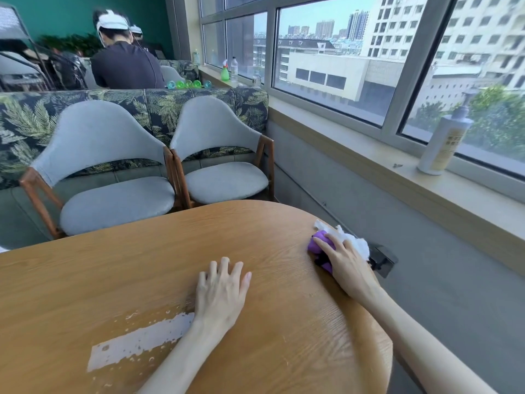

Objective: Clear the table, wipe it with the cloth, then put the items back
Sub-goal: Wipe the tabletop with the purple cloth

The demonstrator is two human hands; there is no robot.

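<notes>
A wooden table (142, 280) with a rounded end fills the lower view. At its right edge my right hand (345, 265) presses down on a purple cloth (319, 244), with crumpled white tissue (352, 240) bunched beside and under the fingers. My left hand (220, 291) lies flat on the tabletop near the middle, fingers spread, holding nothing. A pale worn patch (136, 342) marks the wood near my left forearm.
Two grey padded chairs (113, 177) stand at the table's far side, before a leaf-patterned sofa back. A white pump bottle (443, 143) stands on the window sill at right. A black floor socket (382, 260) sits below the table's right edge. A person sits beyond the sofa.
</notes>
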